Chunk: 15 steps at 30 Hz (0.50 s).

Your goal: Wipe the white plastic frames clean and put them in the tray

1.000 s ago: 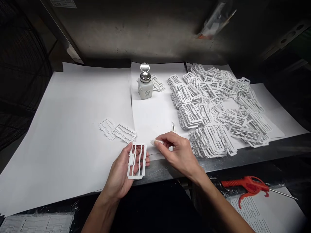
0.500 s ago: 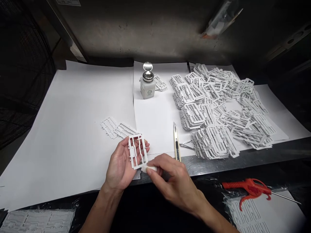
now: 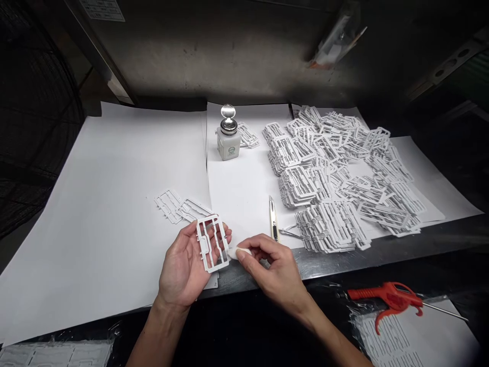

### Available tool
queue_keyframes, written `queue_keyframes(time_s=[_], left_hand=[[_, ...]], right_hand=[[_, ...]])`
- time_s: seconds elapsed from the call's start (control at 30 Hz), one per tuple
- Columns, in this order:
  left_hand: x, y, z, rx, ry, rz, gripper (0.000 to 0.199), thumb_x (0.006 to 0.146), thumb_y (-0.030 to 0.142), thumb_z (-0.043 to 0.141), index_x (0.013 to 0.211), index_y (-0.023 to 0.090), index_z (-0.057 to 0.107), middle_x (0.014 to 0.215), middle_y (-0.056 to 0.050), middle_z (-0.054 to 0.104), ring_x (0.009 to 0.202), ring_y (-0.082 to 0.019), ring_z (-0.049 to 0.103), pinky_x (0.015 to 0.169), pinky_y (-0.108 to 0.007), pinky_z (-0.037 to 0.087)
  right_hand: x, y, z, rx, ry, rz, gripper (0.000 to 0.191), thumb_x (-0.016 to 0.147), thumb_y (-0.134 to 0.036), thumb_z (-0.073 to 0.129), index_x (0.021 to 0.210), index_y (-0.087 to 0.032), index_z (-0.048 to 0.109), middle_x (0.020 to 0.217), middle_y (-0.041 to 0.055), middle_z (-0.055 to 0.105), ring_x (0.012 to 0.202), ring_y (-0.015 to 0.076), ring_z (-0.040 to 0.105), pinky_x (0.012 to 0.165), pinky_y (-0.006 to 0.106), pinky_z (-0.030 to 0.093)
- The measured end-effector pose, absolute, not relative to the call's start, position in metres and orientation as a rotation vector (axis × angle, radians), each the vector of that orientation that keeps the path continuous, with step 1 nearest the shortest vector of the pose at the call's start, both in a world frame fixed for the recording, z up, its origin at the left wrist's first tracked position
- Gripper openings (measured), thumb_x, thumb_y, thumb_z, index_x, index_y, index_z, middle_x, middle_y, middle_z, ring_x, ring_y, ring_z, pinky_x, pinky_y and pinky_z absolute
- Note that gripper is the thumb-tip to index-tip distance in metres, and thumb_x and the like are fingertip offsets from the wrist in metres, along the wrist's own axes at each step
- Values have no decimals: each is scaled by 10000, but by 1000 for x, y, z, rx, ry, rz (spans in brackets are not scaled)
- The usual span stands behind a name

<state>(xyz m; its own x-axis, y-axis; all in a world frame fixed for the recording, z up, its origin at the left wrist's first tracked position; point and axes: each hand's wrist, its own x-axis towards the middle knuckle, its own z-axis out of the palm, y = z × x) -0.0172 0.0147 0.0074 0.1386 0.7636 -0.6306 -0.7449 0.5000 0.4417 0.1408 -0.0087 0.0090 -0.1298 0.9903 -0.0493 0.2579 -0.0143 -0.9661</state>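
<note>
My left hand (image 3: 183,267), palm up, holds a white plastic frame (image 3: 205,245) with slim inner bars, its fingers curled behind the part. Between the thumb and fingers of my right hand (image 3: 273,267) is a white cotton wad (image 3: 240,253), pinched close to the frame's right edge; I cannot tell whether it touches. Two similar frames (image 3: 168,206) lie on the paper just beyond my left hand. A utility knife (image 3: 273,219) with its blade out rests to the right, beside metal tweezers (image 3: 291,232) partly tucked by a stack.
White paper sheets (image 3: 126,178) cover the bench. A square dispenser bottle (image 3: 228,142) with its lid up stands at the back, a few frames behind it. Large piles of frames (image 3: 332,178) fill the right side. A red air blow gun (image 3: 393,298) lies at lower right on bagged parts.
The cotton wad in my right hand has moved from the frame's lower right corner up along its right side. The whole view has shifted slightly.
</note>
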Motion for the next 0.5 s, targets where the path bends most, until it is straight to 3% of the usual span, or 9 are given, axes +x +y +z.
queue_keyframes(time_s=[0.17, 0.27, 0.37, 0.5], left_hand=[[-16, 15, 6, 36, 907, 1141, 267, 863, 255, 435, 929, 100, 644, 911, -116, 663, 958, -260, 614, 846, -391, 501], [-18, 17, 5, 12, 951, 1149, 273, 858, 265, 458, 966, 90, 637, 947, -130, 661, 967, -258, 612, 864, -388, 492], [-15, 16, 6, 17, 939, 1081, 242, 855, 252, 483, 988, 116, 633, 986, -125, 660, 980, -244, 609, 872, -378, 488], [0, 11, 12, 56, 1012, 1001, 254, 840, 242, 532, 1065, 167, 623, 1009, -91, 663, 1026, -202, 592, 858, -282, 494]], right_hand=[[134, 0, 12, -1336, -1614, 1075, 90, 850, -157, 583, 904, -164, 655, 819, 22, 588, 661, 121, 521, 629, 239, 426], [139, -1, 17, -1295, -1591, 1367, 61, 810, -138, 603, 796, -162, 657, 733, 5, 578, 618, 116, 501, 575, 225, 408], [139, -3, 23, -1123, -1241, 1604, 35, 800, -189, 629, 804, -162, 651, 765, 12, 605, 686, 131, 538, 638, 226, 441], [124, -2, 27, -926, -971, 1687, 174, 769, -320, 682, 825, -158, 653, 799, 35, 607, 736, 163, 566, 701, 266, 479]])
